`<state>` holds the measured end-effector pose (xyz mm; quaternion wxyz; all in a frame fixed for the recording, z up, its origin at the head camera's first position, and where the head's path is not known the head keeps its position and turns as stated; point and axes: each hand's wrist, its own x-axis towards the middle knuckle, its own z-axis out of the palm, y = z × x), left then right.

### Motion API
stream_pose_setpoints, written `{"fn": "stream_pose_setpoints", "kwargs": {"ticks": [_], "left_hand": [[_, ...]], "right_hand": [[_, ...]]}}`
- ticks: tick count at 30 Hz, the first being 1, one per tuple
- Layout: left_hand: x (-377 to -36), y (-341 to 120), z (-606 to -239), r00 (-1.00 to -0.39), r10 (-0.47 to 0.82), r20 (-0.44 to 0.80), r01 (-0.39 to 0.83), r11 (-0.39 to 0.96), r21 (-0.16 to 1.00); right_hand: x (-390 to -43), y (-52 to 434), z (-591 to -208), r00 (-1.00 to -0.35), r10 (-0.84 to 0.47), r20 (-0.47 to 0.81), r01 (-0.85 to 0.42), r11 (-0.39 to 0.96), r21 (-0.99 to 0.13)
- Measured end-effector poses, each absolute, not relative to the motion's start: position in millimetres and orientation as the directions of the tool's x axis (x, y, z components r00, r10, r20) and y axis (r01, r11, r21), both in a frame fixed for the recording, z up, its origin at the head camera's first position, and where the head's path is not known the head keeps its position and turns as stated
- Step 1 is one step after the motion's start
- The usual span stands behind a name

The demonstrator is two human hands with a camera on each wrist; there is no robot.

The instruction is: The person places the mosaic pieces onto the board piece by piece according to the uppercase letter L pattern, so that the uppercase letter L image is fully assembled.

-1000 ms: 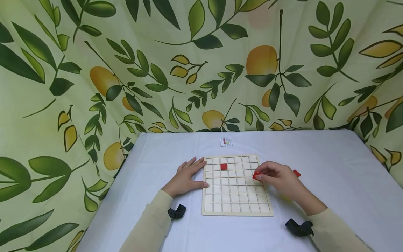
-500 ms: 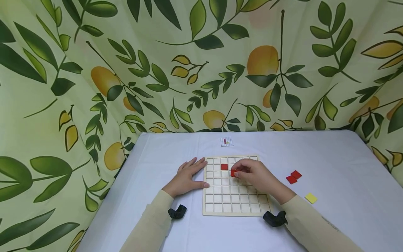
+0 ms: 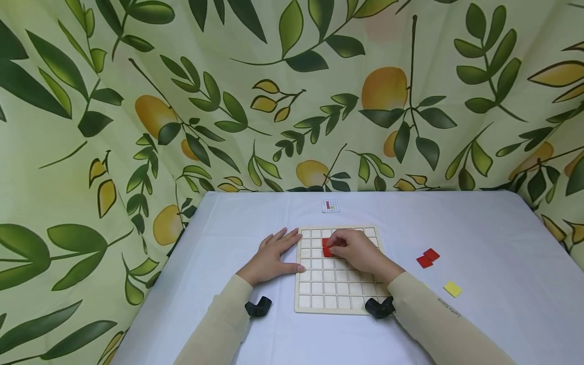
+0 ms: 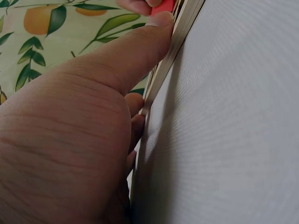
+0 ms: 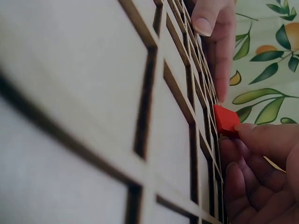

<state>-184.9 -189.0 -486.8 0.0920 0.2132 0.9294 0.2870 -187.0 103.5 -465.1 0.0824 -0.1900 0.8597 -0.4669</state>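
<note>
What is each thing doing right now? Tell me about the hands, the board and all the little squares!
left hand: flat on the table, fingers straight, thumb against the board's left edge
right hand: pinches a red tile
red tile: held tilted over the board, not flat in a cell
wooden grid board: lies flat, most cells empty
two red tiles: loose on the table
yellow tile: loose on the table

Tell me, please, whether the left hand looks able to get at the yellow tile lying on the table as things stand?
Probably not without shifting. The left hand rests at the wooden board's left edge, while the yellow tile lies far to the right, with the board and the right hand and forearm between.
</note>
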Motion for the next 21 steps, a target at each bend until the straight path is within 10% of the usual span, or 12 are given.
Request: {"fn": "stream_pose_setpoints", "kwargs": {"ticks": [21], "left_hand": [[-186.1,-189.3,-489.4,-0.892,0.449,-0.045,0.351,0.753,0.556]], "right_hand": [[-185.6,104.2,-462.8,-0.901,-0.433,-0.024,-0.248,0.559,-0.791]]}}
